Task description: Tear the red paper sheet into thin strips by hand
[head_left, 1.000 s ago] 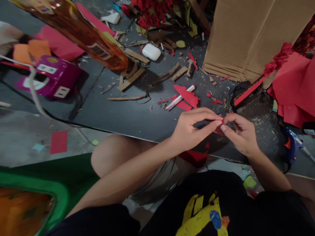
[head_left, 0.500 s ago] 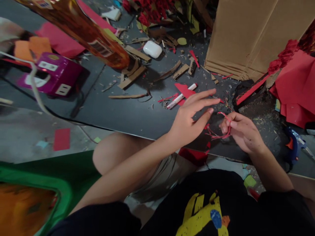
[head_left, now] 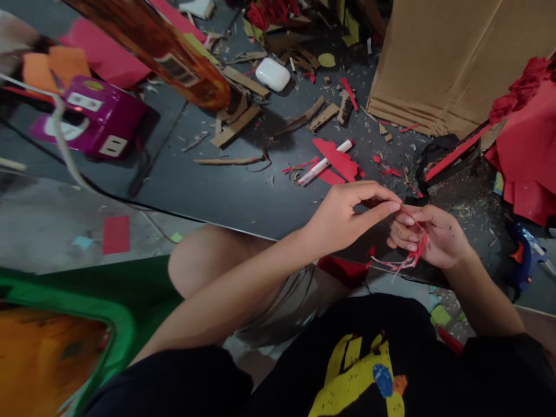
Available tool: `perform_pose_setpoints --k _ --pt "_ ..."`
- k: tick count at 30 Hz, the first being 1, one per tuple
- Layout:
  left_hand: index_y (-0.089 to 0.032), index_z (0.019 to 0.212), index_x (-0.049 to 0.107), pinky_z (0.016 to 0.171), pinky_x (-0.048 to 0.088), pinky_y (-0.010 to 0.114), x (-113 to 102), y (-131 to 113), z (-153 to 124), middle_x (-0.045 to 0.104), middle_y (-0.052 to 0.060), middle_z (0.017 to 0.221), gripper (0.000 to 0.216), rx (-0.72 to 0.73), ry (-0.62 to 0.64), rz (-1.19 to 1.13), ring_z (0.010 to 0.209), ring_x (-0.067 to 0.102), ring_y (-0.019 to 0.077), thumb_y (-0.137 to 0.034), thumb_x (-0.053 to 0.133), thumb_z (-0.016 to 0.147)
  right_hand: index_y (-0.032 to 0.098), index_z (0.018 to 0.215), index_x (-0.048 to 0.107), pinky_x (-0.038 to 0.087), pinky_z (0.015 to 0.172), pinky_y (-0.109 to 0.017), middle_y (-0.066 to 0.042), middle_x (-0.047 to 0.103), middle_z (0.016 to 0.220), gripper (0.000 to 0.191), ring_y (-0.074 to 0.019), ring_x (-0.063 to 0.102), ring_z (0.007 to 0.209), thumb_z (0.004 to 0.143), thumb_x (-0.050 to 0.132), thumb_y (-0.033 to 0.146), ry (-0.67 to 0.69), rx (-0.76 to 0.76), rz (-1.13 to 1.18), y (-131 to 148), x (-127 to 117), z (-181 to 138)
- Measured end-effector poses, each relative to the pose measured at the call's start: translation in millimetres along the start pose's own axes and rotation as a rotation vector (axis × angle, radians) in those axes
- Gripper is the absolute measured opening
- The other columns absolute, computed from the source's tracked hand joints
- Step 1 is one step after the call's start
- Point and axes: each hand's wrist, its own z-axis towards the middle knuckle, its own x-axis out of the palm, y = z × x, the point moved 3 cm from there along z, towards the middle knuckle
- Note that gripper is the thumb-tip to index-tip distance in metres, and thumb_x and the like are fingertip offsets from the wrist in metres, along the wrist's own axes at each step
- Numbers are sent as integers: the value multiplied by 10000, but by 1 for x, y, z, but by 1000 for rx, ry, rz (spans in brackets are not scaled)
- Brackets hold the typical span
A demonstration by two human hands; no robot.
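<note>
Thin red paper strips (head_left: 417, 246) with pale edges hang in a loose bunch from my right hand (head_left: 438, 236). That hand is closed on them, thumb against the fingers, at the table's near edge. My left hand (head_left: 351, 211) pinches the upper end of the strips between thumb and fingertips, close to the right fingers. Beyond the left hand lie a white marker (head_left: 324, 164) with a red end and a torn piece of red paper (head_left: 341, 159) over it.
A purple power socket block (head_left: 98, 116) with cords stands at left, beside an amber bottle (head_left: 191, 69). A white earbud case (head_left: 273, 74), cardboard scraps and a cardboard panel (head_left: 456, 63) are behind. A blue glue gun (head_left: 523, 258) lies at right.
My left hand, spread open and apart before, has come over to my right hand and now pinches the end of the red strips. The view has shifted slightly.
</note>
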Motion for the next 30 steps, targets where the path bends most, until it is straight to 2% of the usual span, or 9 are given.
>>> perform_pose_setpoints --k 4,9,16,18,21,23,24,27,30 --pt "-134 808 707 632 497 142 1 5 1 733 15 776 126 -140 -16 -125 686 641 76 -251 671 838 196 622 444 368 532 -240 59 338 476 121 -93 331 442 742 442 210 12 50 78 -2 0 0" --pt "-126 690 683 479 409 145 0 9 3 654 -5 606 341 -262 -45 -275 523 525 53 -454 771 728 196 619 439 356 533 -232 53 350 484 141 -91 321 461 753 462 234 44 51 77 -3 0 0" --pt "-133 632 651 503 453 159 3 5 6 617 -12 559 477 -351 75 -442 510 532 54 -598 722 715 218 602 409 381 524 -275 62 349 466 223 -96 326 418 789 488 310 42 7 -83 -3 -1 1" --pt "-132 613 637 487 437 153 3 5 6 599 -19 542 482 -363 75 -455 499 521 49 -596 735 700 212 606 446 384 508 -266 50 416 479 258 -101 393 432 813 512 352 -42 -76 -164 -3 -5 1" --pt "-131 614 635 466 419 159 2 6 5 584 -24 530 457 -375 47 -433 485 517 52 -565 760 687 195 684 589 448 580 -250 12 598 613 295 -117 562 585 874 535 415 -280 -410 -422 2 -11 -5" --pt "-130 630 642 456 413 161 1 7 4 587 -25 531 414 -378 29 -406 479 518 55 -515 784 682 209 771 662 482 674 -237 14 673 730 218 -110 620 705 870 593 389 -407 -616 -623 6 -10 -12" --pt "-128 634 645 452 408 160 1 8 4 590 -26 533 395 -375 22 -398 477 518 54 -491 794 679 219 793 678 487 696 -228 24 688 755 158 -102 630 727 856 629 355 -443 -669 -706 7 -8 -14" --pt "-125 631 654 445 408 148 1 8 3 601 -28 541 371 -368 21 -418 476 516 44 -461 805 674 230 778 686 485 638 -204 47 697 711 65 -81 627 655 820 686 280 -485 -691 -819 7 -3 -17" --pt "-134 677 686 464 468 143 3 7 3 637 -26 573 319 -393 50 -498 488 542 46 -436 781 712 225 760 676 494 584 -201 42 708 673 117 -86 637 610 840 670 310 -476 -660 -721 5 -3 -14"
